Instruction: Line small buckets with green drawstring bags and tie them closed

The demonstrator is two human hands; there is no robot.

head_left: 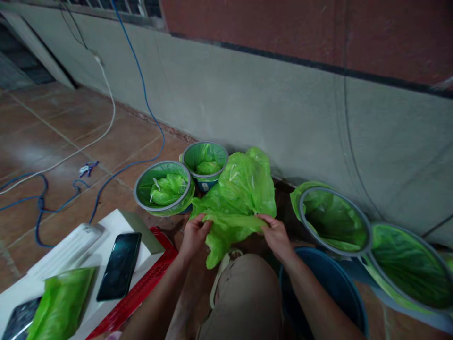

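Stretching from hand to hand, a green bag [231,229] is held out in front of a bent knee [244,293]. One side of it is pinched between the thumb and fingers of the left hand [195,236], and the other side is nipped in the same way by the right hand [278,236]; both grips are narrow, with thin plastic gathered in each. Just behind, near the grey wall [226,94], a puffed-up heap of green plastic [247,182] is seen; whether it is joined to the bag cannot be told.

Left of the heap, two small bins [136,190] are lined in green, with crumpled plastic lying inside each. On the right, two more lined bins [369,236] are placed side by side, and a blue tub [329,276] is partly hidden by the right forearm. At lower left, a phone [119,266] and a green packet [62,302] are laid on a white box [116,222], beside which a red basket [134,295] is partly seen. Across the tiled floor [53,118], a blue cable [143,89] is strewn in loops.
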